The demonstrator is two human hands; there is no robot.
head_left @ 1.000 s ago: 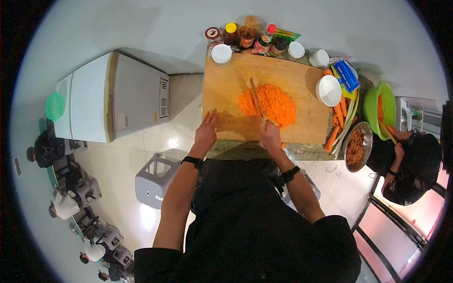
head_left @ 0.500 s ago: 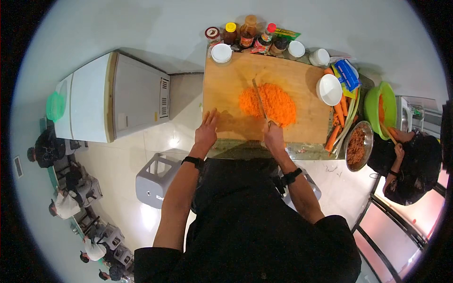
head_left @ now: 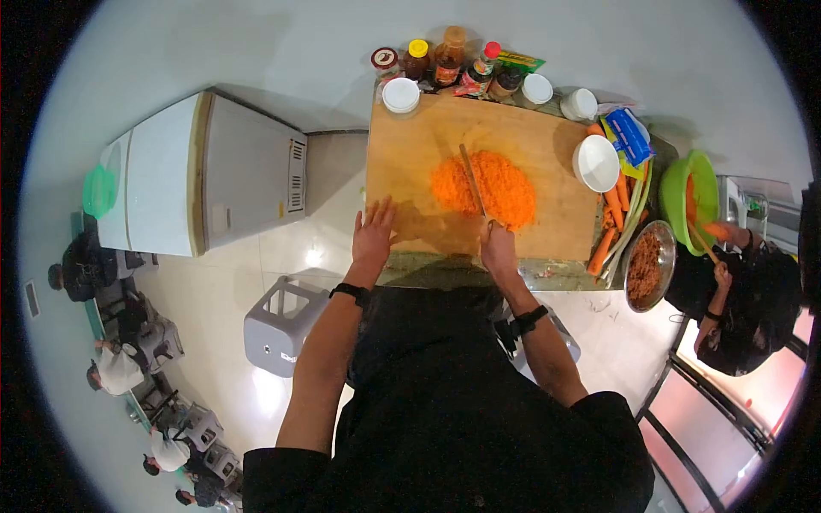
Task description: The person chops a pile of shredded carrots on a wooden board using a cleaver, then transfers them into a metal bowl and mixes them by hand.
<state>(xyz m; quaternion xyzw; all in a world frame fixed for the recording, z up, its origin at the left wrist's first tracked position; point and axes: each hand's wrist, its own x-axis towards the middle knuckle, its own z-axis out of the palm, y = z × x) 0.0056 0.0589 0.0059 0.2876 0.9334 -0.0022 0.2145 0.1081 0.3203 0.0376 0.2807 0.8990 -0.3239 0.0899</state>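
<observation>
My right hand (head_left: 498,246) is closed around the handle of a kitchen knife (head_left: 471,179), whose blade lies across a heap of finely chopped carrot (head_left: 506,188). The heap rests in the middle of a large wooden cutting board (head_left: 410,162). At the board's left front corner, my left hand (head_left: 373,231) is spread with its fingers apart, touching the board's edge and holding nothing. A white bowl (head_left: 596,163) sits on the right side of the board.
Whole carrots (head_left: 603,251) and green onions (head_left: 629,231) lie right of the board. Beyond are a metal bowl (head_left: 650,265) of brown crumbly food and a green basin (head_left: 703,171), where another person (head_left: 744,299) works. Bottles (head_left: 450,60) line the back. Stools (head_left: 278,329) stand below.
My left hand's fingers have spread a little wider at the board's edge. The knife has hardly moved on the carrot heap. The view has shifted very slightly.
</observation>
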